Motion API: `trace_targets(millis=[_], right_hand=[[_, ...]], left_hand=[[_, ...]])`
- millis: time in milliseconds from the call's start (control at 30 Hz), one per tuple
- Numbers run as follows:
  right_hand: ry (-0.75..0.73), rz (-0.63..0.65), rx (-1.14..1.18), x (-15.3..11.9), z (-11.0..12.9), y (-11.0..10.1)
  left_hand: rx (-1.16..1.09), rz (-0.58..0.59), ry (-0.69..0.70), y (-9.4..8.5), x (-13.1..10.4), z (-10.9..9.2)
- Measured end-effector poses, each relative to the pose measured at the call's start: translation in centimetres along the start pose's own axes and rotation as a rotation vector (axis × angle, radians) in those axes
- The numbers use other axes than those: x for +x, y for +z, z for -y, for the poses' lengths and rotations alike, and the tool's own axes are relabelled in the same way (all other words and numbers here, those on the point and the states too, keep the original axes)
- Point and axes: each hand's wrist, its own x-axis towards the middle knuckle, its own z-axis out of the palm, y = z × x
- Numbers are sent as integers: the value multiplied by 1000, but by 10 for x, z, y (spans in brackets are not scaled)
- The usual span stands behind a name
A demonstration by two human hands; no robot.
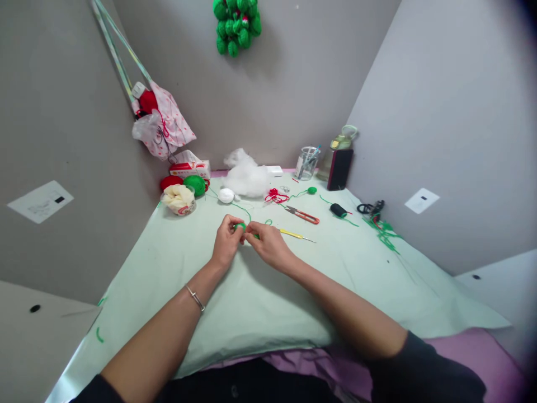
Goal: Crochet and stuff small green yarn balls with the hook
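A small green crochet piece (239,226) sits in the fingers of my left hand (227,240), which are closed round it. My right hand (268,242) meets it from the right, its thumb and fingers pinched at the piece's edge; a bit of green shows under these fingers. What exactly the right fingertips grip is too small to make out. Green yarn (247,211) runs from behind the hands toward a green yarn ball (194,185). Just right of my right hand lies a yellow-handled crochet hook (291,233), with orange thread snips (302,215) beyond it.
White stuffing (247,178) is heaped at the back, beside a white ball (226,195) and red yarn (277,196). A tub (179,200) stands left. At the back right are a glass jar (307,163), a phone (340,169) and a black spool (338,210). Green scraps (386,235) lie right.
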Motion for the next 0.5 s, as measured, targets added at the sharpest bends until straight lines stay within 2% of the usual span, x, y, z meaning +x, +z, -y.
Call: trace_targets(millis=[133, 233, 400, 500], right_hand=[[-71, -19, 105, 9, -1, -19], [-77, 35, 227, 12, -1, -27], [-13, 35, 260, 14, -10, -24], [1, 103, 206, 13, -15, -19]], left_hand=[[-21, 14, 13, -6, -1, -4], [-39, 45, 29, -6, -3, -7], [-53, 47, 109, -2, -8, -10], [-49, 52, 149, 1, -9, -11]])
